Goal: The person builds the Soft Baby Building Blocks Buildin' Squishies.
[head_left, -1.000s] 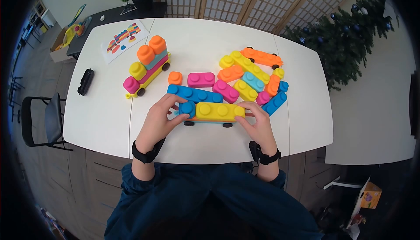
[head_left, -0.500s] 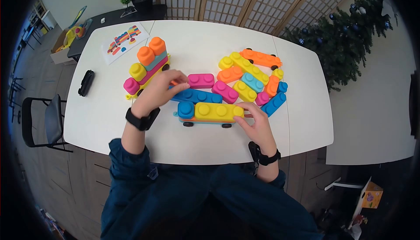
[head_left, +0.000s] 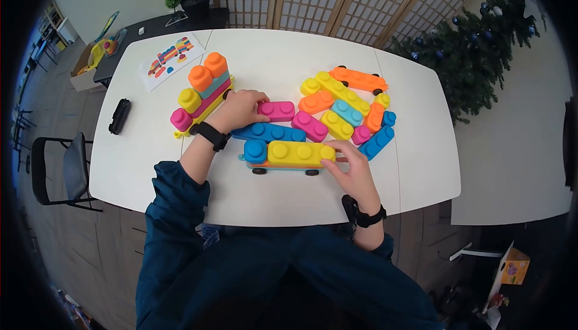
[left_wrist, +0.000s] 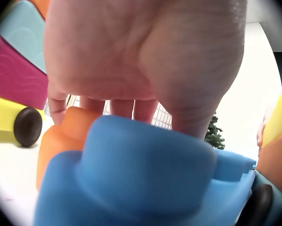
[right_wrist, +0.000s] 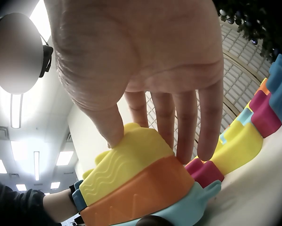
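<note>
At the centre of the head view, my left hand (head_left: 239, 111) reaches over the long blue brick (head_left: 269, 132), thumb and fingertips around the left end of a magenta brick (head_left: 277, 111). An orange brick (left_wrist: 61, 146) shows beneath that palm in the left wrist view; the fingertips are hidden there. My right hand (head_left: 355, 169) holds the right end of a long yellow brick (head_left: 299, 154), thumb in front and fingers behind. The yellow brick lies beside a blue square brick (head_left: 255, 151), both on an orange layer over a light-blue wheeled base (right_wrist: 192, 205).
Left stands a wheeled stack (head_left: 212, 93) of yellow, magenta, teal and orange bricks. Loose bricks, among them a light-blue one (head_left: 347, 113), and an orange wheeled base (head_left: 360, 80) lie to the right. A picture sheet (head_left: 171, 61) and black case (head_left: 120, 116) are at the far left.
My left hand has left the blue square brick and moved up and away, over the small orange brick to the magenta brick's left end. My right hand has stayed on the yellow brick.
</note>
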